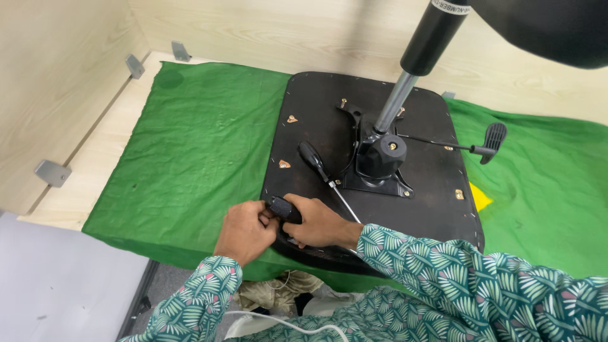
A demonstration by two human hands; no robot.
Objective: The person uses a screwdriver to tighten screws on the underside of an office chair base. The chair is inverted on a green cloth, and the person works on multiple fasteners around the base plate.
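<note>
An upturned black chair seat (323,114) lies on a green cloth (202,152), with its black mechanism (380,155) and gas cylinder (415,63) rising from the middle. A screwdriver (320,166) with a black handle rests on the seat. Near the seat's front edge, my left hand (244,231) and my right hand (320,221) meet on a small black part (280,208). Both hands grip it with curled fingers.
A lever with a black paddle (493,139) sticks out to the right of the mechanism. Metal brackets (52,172) are fixed along the wooden walls at left. A yellow scrap (478,197) shows beside the seat. A white cable (285,323) runs below.
</note>
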